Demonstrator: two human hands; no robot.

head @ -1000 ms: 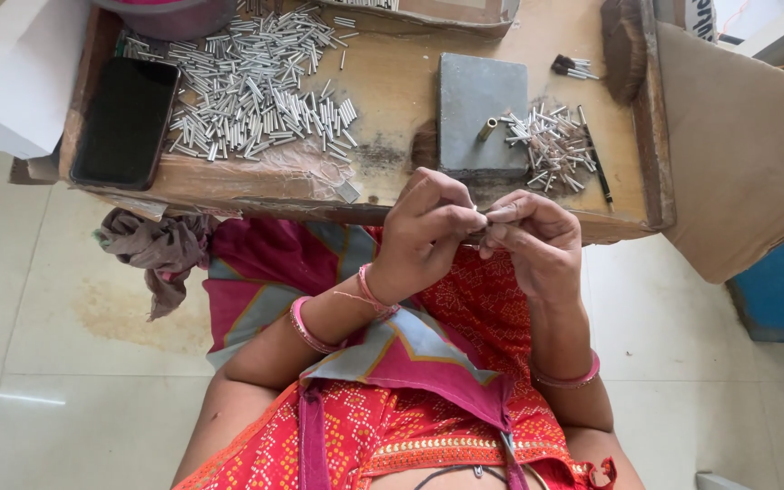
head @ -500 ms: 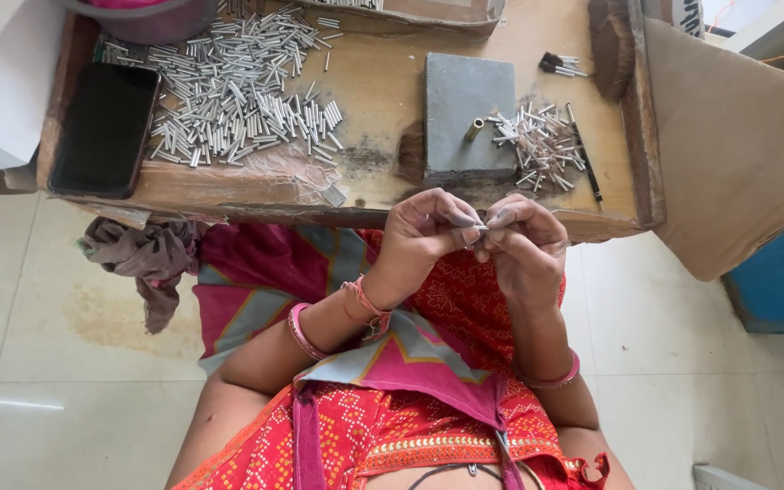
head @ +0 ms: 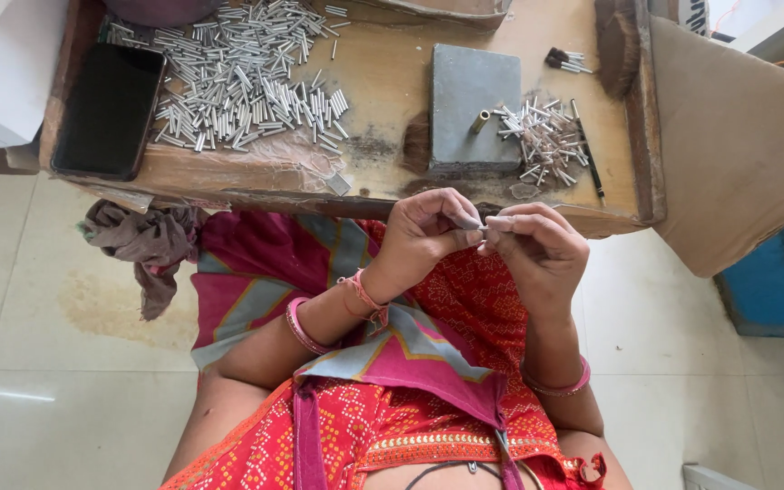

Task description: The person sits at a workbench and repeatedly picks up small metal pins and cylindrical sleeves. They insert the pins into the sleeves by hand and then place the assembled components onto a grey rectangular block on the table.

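My left hand (head: 426, 234) and my right hand (head: 537, 247) meet fingertip to fingertip above my lap, just in front of the low wooden table's (head: 383, 86) near edge. Between the fingers of both hands is a small silvery metal tube (head: 481, 223), mostly hidden by the fingers. On the table right above my hands lies a grey square block (head: 474, 107) with a short brass tube (head: 481, 121) on it. A small heap of metal tubes (head: 548, 141) lies beside the block. A large spread of the same tubes (head: 242, 77) covers the table's left part.
A black phone (head: 109, 111) lies at the table's left end. A brown rag (head: 147, 245) hangs below that corner. A thin black stick (head: 589, 163) lies by the small heap. A brown cardboard sheet (head: 737, 136) and a blue box (head: 778, 281) stand to the right on the tiled floor.
The view has shifted slightly. My hands stay together at the same spot, with the fingers working on the small tube.
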